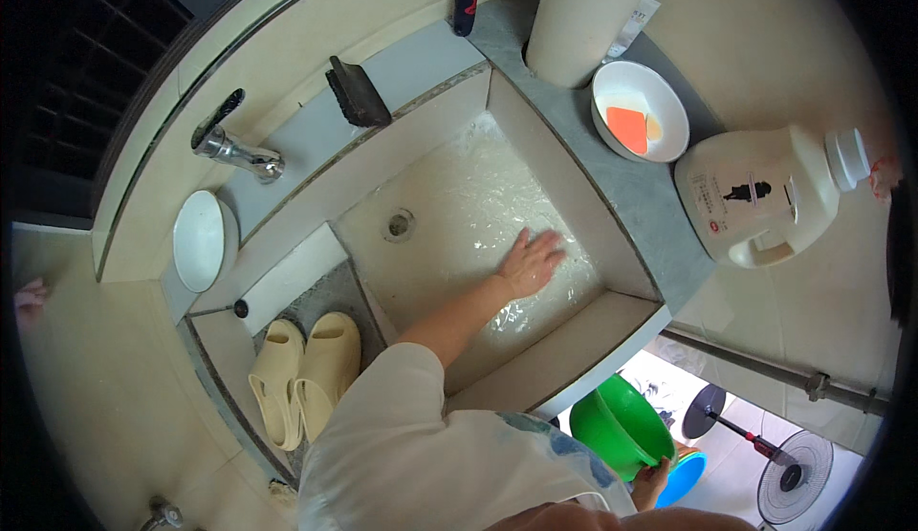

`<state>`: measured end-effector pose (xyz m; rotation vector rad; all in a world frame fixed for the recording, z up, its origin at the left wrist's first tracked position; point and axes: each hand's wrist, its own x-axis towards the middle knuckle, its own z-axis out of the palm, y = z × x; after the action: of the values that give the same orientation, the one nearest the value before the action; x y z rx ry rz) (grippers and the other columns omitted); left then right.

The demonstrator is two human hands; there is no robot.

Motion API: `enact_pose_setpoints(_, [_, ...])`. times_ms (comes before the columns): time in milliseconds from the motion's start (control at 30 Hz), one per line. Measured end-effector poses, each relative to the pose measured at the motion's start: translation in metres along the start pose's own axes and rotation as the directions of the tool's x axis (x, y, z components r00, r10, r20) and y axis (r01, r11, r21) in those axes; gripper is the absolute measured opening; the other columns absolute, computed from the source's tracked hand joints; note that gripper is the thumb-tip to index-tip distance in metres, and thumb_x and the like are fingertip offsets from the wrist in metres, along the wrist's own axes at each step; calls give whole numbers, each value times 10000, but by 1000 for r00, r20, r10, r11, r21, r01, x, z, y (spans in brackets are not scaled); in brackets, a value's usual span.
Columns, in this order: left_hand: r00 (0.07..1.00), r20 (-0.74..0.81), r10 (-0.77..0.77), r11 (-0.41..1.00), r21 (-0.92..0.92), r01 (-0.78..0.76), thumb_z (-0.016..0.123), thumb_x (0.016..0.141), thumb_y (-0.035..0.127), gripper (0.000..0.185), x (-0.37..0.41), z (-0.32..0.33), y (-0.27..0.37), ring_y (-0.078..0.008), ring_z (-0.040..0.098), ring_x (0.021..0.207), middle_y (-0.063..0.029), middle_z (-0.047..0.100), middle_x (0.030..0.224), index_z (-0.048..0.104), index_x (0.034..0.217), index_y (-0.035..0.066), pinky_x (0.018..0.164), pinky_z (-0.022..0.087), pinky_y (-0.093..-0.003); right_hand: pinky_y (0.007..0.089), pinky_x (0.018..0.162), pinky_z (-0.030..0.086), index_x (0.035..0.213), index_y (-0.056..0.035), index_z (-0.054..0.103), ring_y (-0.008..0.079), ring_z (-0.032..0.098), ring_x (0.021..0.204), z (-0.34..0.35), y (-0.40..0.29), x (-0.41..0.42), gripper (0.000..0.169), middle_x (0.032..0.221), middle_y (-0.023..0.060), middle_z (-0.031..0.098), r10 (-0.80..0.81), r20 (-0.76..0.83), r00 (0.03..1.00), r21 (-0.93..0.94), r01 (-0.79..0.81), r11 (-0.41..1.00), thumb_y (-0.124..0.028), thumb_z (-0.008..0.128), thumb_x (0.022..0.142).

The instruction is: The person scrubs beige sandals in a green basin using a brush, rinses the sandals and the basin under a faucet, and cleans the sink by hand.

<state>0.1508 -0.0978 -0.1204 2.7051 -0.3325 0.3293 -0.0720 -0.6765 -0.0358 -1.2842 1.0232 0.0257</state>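
My left hand (532,263) is spread flat over the wet floor of the tiled sink (423,280). Its fingers are apart and hold nothing; a thin, rippling layer of water shines around it. A round drain (398,225) lies farther left in the sink floor. At the lower right, my right hand (651,484) grips the rim of a green plastic basin (620,427), which hangs tilted outside the sink wall. Part of that hand is hidden by my body. Beside the basin, a blue round tub (685,479) shows partly.
Beige slippers (330,359) stand in the side compartment. Along the ledges are a chrome faucet (247,158), a black brush (358,94), a white bowl (204,241), another bowl (670,94) holding an orange sponge (627,128), a large jug (760,194) and a thick pipe (588,22). A fan (795,475) stands lower right.
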Motion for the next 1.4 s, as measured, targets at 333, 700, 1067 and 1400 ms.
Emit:
enact_pose_setpoints(333, [744, -100, -661, 744, 46, 667, 547, 815, 343, 427, 47, -36, -163, -304, 397, 1188, -77, 310, 1362, 458, 1188, 155, 909, 333, -560, 167, 413, 420, 887, -125, 588, 91, 566, 592, -5, -16, -9, 178, 810, -11, 627, 172, -111, 979, 116, -159, 980, -273, 617, 792])
enact_pose_setpoints(700, [639, -138, -757, 630, 109, 769, 577, 794, 311, 475, -49, -51, -51, -299, 271, 1289, -116, 357, 1362, 483, 1213, 108, 978, 283, -511, 167, 419, 397, 846, -123, 625, 86, 555, 552, 46, 4, -10, 138, 735, -21, 631, 149, 140, 979, 34, -155, 987, -252, 632, 798])
enact_pose_setpoints(1067, [355, 221, -909, 387, 128, 913, 590, 781, 365, 448, -101, -153, -94, -283, 442, 1164, -133, 463, 1254, 560, 1129, 84, 897, 403, -496, 189, 430, 458, 919, -97, 588, 103, 584, 587, 37, 5, 53, 223, 770, -1, 644, 279, 344, 897, -33, -285, 958, -294, 594, 815])
enact_pose_setpoints(1400, [150, 98, -984, 170, 246, 954, 452, 807, 172, 296, -301, -254, -189, -315, 539, 1049, -177, 582, 1095, 634, 979, 13, 900, 426, -395, 192, 441, 428, 864, -120, 587, 108, 544, 596, 56, 2, 56, 233, 747, -12, 611, 229, 265, 937, -112, -206, 972, -336, 617, 783])
